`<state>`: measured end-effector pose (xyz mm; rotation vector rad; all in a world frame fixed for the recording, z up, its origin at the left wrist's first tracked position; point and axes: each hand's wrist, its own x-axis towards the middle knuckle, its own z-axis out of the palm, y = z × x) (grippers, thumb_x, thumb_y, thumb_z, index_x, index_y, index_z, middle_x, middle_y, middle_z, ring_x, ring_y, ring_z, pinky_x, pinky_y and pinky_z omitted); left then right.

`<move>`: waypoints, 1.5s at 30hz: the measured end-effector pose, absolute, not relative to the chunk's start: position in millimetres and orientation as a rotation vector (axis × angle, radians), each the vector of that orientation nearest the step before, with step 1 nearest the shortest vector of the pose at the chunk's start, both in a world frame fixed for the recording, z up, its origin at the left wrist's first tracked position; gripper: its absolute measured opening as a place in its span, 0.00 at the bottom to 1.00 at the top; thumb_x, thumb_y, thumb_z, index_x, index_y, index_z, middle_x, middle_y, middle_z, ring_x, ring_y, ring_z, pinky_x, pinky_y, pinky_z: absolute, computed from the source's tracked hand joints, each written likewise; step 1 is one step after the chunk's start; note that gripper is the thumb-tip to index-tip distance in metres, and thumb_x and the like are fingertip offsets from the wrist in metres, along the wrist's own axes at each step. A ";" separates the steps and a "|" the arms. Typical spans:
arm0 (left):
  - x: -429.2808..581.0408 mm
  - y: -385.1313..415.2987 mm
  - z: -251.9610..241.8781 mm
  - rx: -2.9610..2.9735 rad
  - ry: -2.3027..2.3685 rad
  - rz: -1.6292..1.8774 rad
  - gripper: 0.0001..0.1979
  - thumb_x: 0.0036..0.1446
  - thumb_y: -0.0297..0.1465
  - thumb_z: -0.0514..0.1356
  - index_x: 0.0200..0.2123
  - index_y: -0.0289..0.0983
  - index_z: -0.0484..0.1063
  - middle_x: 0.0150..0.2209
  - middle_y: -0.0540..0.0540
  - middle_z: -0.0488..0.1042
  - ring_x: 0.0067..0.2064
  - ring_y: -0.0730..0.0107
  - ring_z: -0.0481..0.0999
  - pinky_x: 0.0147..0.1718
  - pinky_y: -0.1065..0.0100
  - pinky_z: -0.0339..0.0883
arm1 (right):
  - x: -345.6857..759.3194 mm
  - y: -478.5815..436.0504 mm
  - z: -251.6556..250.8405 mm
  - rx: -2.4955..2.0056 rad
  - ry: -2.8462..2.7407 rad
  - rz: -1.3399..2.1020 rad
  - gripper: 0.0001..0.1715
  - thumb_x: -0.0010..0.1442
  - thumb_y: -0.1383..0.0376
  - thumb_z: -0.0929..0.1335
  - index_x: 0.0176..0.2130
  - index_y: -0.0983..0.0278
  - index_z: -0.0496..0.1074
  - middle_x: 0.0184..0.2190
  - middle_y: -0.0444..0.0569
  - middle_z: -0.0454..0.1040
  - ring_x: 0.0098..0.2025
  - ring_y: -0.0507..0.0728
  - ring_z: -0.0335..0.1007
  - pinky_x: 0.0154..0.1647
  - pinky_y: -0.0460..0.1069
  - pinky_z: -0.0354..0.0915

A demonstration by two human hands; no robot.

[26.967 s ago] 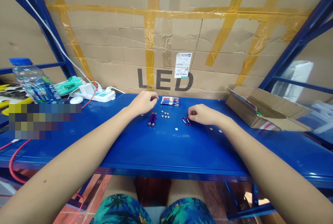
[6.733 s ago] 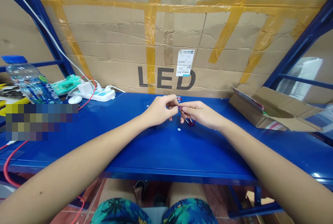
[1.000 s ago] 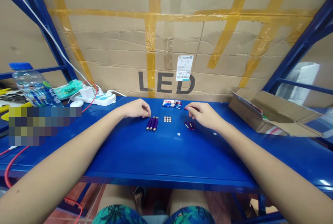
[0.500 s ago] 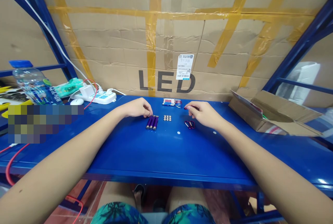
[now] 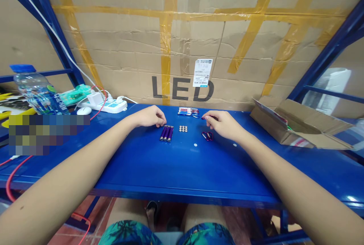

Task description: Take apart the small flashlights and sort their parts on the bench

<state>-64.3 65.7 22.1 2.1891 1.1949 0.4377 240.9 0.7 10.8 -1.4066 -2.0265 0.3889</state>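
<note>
My left hand [image 5: 150,117] rests on the blue steel shelf [image 5: 187,169], its fingertips right behind three purple batteries [image 5: 166,133] lying side by side. It holds nothing I can see. My right hand [image 5: 222,124] sits further right, with a thin dark red piece [image 5: 203,118] showing under its fingertips. Whether that piece is gripped is unclear. Just below that hand lie red carabiners [image 5: 207,136]. Between my hands is a small block of silver button cells [image 5: 183,128], and behind it a row of small red-and-blue pen-like torches [image 5: 187,112].
A cardboard box [image 5: 295,125] with open flaps stands at the shelf's right end. On the left are a power strip [image 5: 109,106], a white mouse [image 5: 83,110], and a water bottle [image 5: 35,89]. A taped cardboard wall [image 5: 182,36] rises behind the shelf.
My hands, together above the shelf's middle several seconds ago, now rest apart on either side of the button cells. Over the last second they have barely moved.
</note>
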 end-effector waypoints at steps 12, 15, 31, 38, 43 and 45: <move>-0.9 8.3 22.0 2.366 0.869 1.074 0.09 0.57 0.32 0.61 0.40 0.39 0.78 0.35 0.48 0.80 0.36 0.69 0.76 0.38 0.67 0.68 | 215.2 -15.3 14.8 -1.063 -1.879 0.950 0.11 0.63 0.57 0.67 0.35 0.63 0.65 0.29 0.50 0.79 0.31 0.54 0.76 0.36 0.51 0.71; 9.5 0.6 17.9 2.344 0.807 1.032 0.06 0.58 0.31 0.60 0.35 0.38 0.78 0.32 0.49 0.80 0.34 0.69 0.75 0.37 0.68 0.68 | 212.0 -17.1 14.9 -1.041 -1.865 1.042 0.14 0.60 0.55 0.70 0.34 0.64 0.67 0.29 0.50 0.79 0.32 0.55 0.77 0.37 0.52 0.71; -15.4 19.9 22.1 2.545 1.036 1.158 0.07 0.59 0.30 0.58 0.32 0.38 0.76 0.31 0.48 0.78 0.32 0.70 0.73 0.35 0.67 0.65 | 261.8 6.3 14.9 -1.699 -2.164 0.052 0.07 0.53 0.68 0.69 0.26 0.61 0.67 0.26 0.46 0.74 0.28 0.55 0.67 0.27 0.49 0.58; -29.3 34.1 23.1 2.499 1.185 1.225 0.08 0.59 0.31 0.57 0.30 0.37 0.75 0.30 0.48 0.78 0.31 0.70 0.72 0.34 0.67 0.64 | 272.4 4.7 20.8 -1.823 -2.304 0.341 0.04 0.47 0.68 0.73 0.25 0.61 0.73 0.26 0.48 0.77 0.26 0.56 0.69 0.25 0.49 0.59; -34.7 41.1 22.9 2.531 1.227 1.248 0.08 0.59 0.31 0.57 0.30 0.37 0.74 0.29 0.48 0.77 0.31 0.70 0.72 0.33 0.67 0.63 | 285.3 9.3 24.5 -1.732 -2.274 0.218 0.08 0.50 0.73 0.66 0.27 0.61 0.74 0.27 0.48 0.78 0.29 0.56 0.71 0.30 0.50 0.63; -36.8 44.3 22.2 2.531 1.252 1.239 0.08 0.59 0.31 0.57 0.30 0.36 0.74 0.29 0.48 0.77 0.31 0.70 0.72 0.33 0.67 0.63 | 290.5 13.3 23.2 -1.757 -2.243 0.172 0.08 0.49 0.73 0.67 0.30 0.62 0.75 0.29 0.48 0.78 0.30 0.57 0.71 0.31 0.50 0.63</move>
